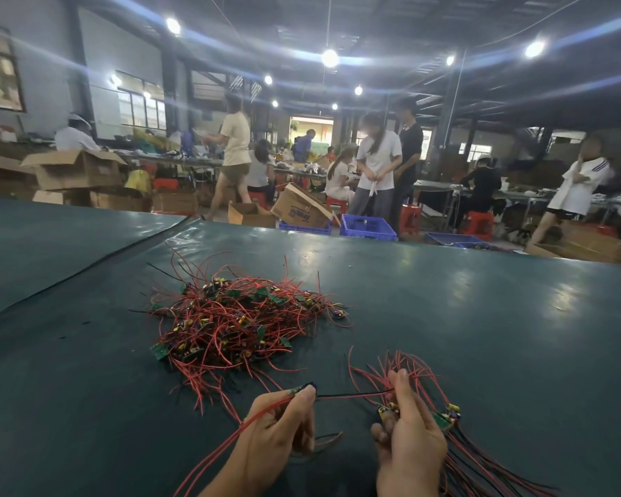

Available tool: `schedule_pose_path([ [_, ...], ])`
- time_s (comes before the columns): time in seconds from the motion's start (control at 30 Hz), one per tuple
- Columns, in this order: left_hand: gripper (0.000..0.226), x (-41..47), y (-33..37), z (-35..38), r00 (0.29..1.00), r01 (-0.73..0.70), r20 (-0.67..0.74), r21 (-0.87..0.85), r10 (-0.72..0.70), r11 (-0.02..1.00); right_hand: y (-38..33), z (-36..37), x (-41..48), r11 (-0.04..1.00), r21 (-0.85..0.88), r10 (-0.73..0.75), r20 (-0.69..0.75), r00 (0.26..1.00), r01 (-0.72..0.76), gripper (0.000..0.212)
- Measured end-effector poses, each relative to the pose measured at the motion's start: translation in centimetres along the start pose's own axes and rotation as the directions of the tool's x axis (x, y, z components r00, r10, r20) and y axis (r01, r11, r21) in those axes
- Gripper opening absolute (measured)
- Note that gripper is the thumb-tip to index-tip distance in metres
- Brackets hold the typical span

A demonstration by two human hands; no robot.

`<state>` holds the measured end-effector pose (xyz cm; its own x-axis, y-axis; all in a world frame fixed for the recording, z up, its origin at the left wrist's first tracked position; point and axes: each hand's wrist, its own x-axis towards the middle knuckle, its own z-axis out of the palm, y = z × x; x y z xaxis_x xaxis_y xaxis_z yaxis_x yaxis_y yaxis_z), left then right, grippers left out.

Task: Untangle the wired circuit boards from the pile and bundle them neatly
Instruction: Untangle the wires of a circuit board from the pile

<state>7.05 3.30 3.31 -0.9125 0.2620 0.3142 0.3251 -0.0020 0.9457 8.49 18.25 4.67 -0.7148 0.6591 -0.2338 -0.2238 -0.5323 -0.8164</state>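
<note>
1. Red and black wires with small green boards lie in a tangled pile point(237, 317) on the dark green table cover point(481, 310), ahead of both hands and nearer the left one.
2. The left hand point(280, 435) pinches a single board point(303, 389) between thumb and fingertips, its other fingers curled under. The board sits at the fingertips, apart from the pile.
3. A red wire point(226, 441) from that board runs back along the left hand and off the lower edge.
4. A black wire point(352, 393) stretches from the pinched board across the gap to the right hand.
5. The right hand point(409, 439) is closed round a bundle point(445, 419) of boards, one finger raised against the wires. Boards show on both sides of the palm.
6. The bundle's wires fan out beyond the right fingertips and trail back past the wrist on its outer side.
7. Blue crates point(368, 227) and cardboard boxes point(302, 209) stand far beyond the hands, among people at other tables.
</note>
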Motion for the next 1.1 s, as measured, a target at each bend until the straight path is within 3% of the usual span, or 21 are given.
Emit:
schedule_pose_path([
  [0.1, 0.062, -0.1, 0.0, -0.1, 0.999, 0.052, 0.019, -0.023, -0.051, 0.998, 0.3, 0.1, -1.1, 0.982, -0.19, 0.034, 0.225, 0.974, 0.01, 0.024],
  [0.17, 0.052, -0.1, 0.0, 0.0, 0.996, 0.084, 0.008, -0.049, -0.084, 0.995, 1.1, 0.7, -2.6, 0.943, -0.328, 0.07, 0.373, 0.925, 0.061, 0.018],
  [0.23, 0.037, -0.1, 0.2, 0.1, 0.994, 0.108, 0.013, -0.1, -0.107, 0.989, 1.9, 1.2, -3.7, 0.931, -0.353, 0.085, 0.446, 0.891, 0.088, 0.025],
  [0.33, 0.035, 0.0, 0.5, -0.1, 0.993, 0.118, 0.042, -0.094, -0.114, 0.989, 2.0, 1.3, -4.0, 0.934, -0.346, 0.078, 0.437, 0.896, 0.088, 0.03],
  [0.43, 0.054, 0.1, 0.4, -0.3, 0.994, 0.096, 0.056, -0.011, -0.095, 0.995, 1.2, 0.7, -2.8, 0.934, -0.339, 0.019, 0.369, 0.929, 0.115, 0.025],
  [0.57, 0.055, 0.3, 0.5, -0.5, 0.997, 0.054, 0.06, 0.014, -0.054, 0.998, 0.2, -0.2, -0.2, 0.987, -0.155, -0.012, 0.162, 0.987, 0.037, 0.02],
  [0.63, 0.055, 0.3, 0.5, -0.5, 0.996, 0.058, 0.072, 0.011, -0.059, 0.998, 0.0, -0.2, 0.1, 0.993, -0.112, -0.028, 0.139, 0.99, 0.044, 0.022],
  [0.77, 0.055, 0.3, 0.8, -0.9, 0.986, 0.148, 0.096, -0.158, -0.135, 0.976, 0.2, 0.1, -1.1, 0.977, -0.197, -0.021, 0.304, 0.952, 0.085, 0.021],
  [0.93, 0.047, 0.2, 0.6, -0.8, 0.934, 0.352, 0.147, -0.24, -0.324, 0.905, 1.3, 0.8, -3.8, 0.896, -0.362, 0.051, 0.659, 0.75, 0.257, 0.037],
  [1.0, 0.047, 0.2, 0.6, -0.7, 0.913, 0.406, 0.145, -0.201, -0.382, 0.892, 1.6, 0.9, -4.2, 0.877, -0.395, 0.054, 0.647, 0.76, 0.274, 0.036],
  [1.1, 0.056, 0.3, 0.7, -0.8, 0.931, 0.36, 0.096, -0.087, -0.352, 0.929, 1.6, 0.7, -3.9, 0.868, -0.424, 0.021, 0.55, 0.835, 0.258, 0.047],
])
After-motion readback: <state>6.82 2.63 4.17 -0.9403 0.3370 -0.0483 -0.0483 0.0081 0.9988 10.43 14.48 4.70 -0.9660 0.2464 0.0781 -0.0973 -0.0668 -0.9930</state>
